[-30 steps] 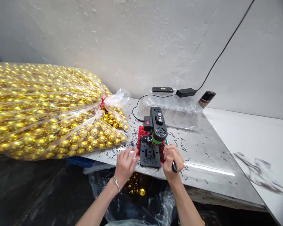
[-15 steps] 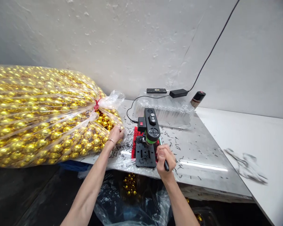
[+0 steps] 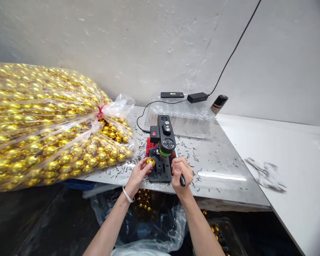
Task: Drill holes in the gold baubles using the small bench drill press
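Note:
A shiny gold ball [image 3: 150, 162] is pinched between the fingertips of my left hand [image 3: 140, 173], just left of the black base plate. My right hand [image 3: 181, 175] is wrapped round the lever handle [image 3: 182, 180] on the right side of a small black bench drill press [image 3: 166, 137]. Its slotted base plate [image 3: 160, 174] sits on a red mat [image 3: 150, 143] strewn with thin black shavings. To the left lies a large clear bag of gold balls [image 3: 50, 142], tied with red string, with a torn opening near its end.
Behind the machine are clear plastic trays [image 3: 186, 122], a power adapter [image 3: 197, 97] with its cable, and a dark-capped can [image 3: 219, 104]. White gloves [image 3: 266, 174] lie on the right. Below the table edge hangs a plastic bag [image 3: 160, 227] with gold balls inside.
My left hand has moved right from the big bag's opening to the base plate, now with a gold ball in its fingers. My right hand stays on the lever handle. The view has shifted slightly.

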Motion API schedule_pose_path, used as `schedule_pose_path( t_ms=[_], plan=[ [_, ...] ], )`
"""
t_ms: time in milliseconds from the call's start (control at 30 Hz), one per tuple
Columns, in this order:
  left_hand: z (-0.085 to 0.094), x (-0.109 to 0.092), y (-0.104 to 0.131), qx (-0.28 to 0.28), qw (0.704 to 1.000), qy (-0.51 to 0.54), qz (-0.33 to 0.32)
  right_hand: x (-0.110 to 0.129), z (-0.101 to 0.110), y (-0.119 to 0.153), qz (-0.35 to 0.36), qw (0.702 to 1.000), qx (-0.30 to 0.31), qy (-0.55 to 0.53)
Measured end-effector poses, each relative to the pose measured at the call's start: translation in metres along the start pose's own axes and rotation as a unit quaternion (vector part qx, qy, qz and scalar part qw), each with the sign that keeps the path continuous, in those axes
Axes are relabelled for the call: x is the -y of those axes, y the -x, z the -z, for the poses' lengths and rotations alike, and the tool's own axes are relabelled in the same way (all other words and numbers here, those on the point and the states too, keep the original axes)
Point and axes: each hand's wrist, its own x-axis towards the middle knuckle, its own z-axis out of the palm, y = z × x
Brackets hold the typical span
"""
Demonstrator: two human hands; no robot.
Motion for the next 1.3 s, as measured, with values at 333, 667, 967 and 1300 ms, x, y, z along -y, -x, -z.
schedule_pose_path(
  t_ms=[333,667,967,1300],
  plan=[
    [-0.015,0.013,-0.009,-0.002,0.901,-0.366,-0.231,-0.002,0.001,0.003,-0.002,1.0,0.006,0.008],
    [-0.014,0.007,-0.023,0.073,0.868,-0.407,-0.273,0.017,0.014,-0.022,-0.006,0.999,-0.005,0.037],
    [0.011,0.0,-0.021,0.121,0.965,-0.207,-0.103,0.022,0.02,-0.033,0.054,0.997,0.017,0.052],
    [0.0,-0.011,-0.021,0.118,0.896,-0.391,-0.174,0.014,0.016,-0.031,0.072,0.997,0.0,0.04]
  ],
)
